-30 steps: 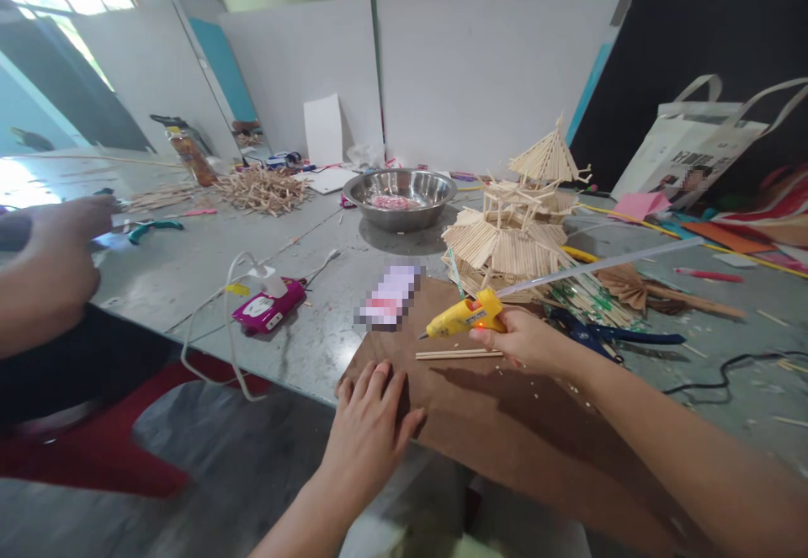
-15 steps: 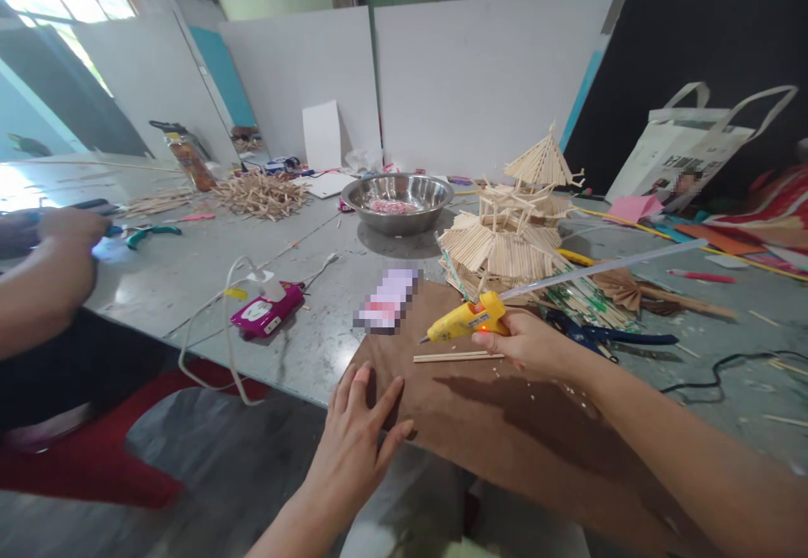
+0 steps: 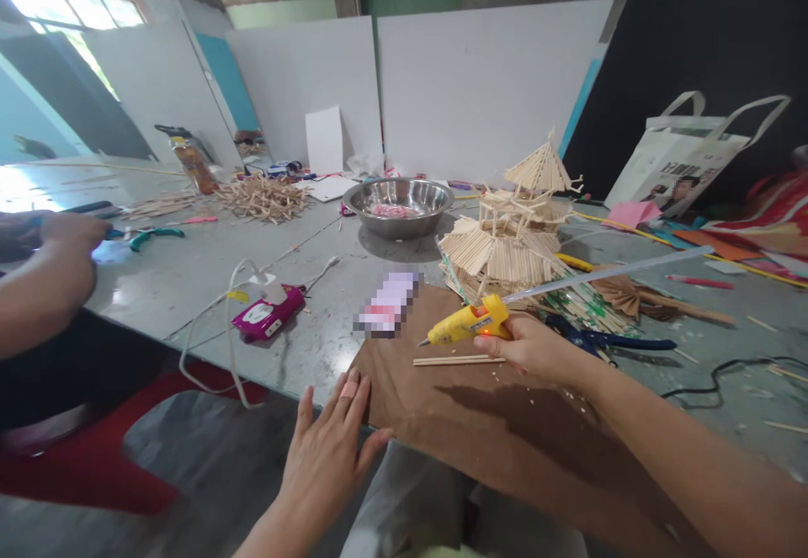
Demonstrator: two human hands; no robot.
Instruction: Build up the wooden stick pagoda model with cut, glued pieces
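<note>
My right hand [image 3: 536, 350] grips a yellow hot glue gun [image 3: 470, 321], its nozzle pointing left and a long clear glue stick [image 3: 612, 273] sticking out behind. Just under the gun, a pair of thin wooden sticks [image 3: 458, 361] lies side by side on a brown board [image 3: 429, 406]. Fingers spread, my left hand [image 3: 334, 436] is at the board's left edge near the table's front, holding nothing. Beyond the gun stands a tiered pavilion model [image 3: 498, 247] built of wooden sticks. A phone with a blurred screen [image 3: 390, 301] lies at the board's far left corner.
A steel bowl [image 3: 399, 223] stands behind the phone. To the left are a purple power strip [image 3: 268, 312] with white cables and a pile of sticks [image 3: 262, 198]. Blue-handled pliers [image 3: 606, 339] lie right of the gun. Another person's arm [image 3: 50, 276] is at far left.
My left hand has shifted left and slightly down, from on the board to its edge. My right hand and the glue gun have hardly moved.
</note>
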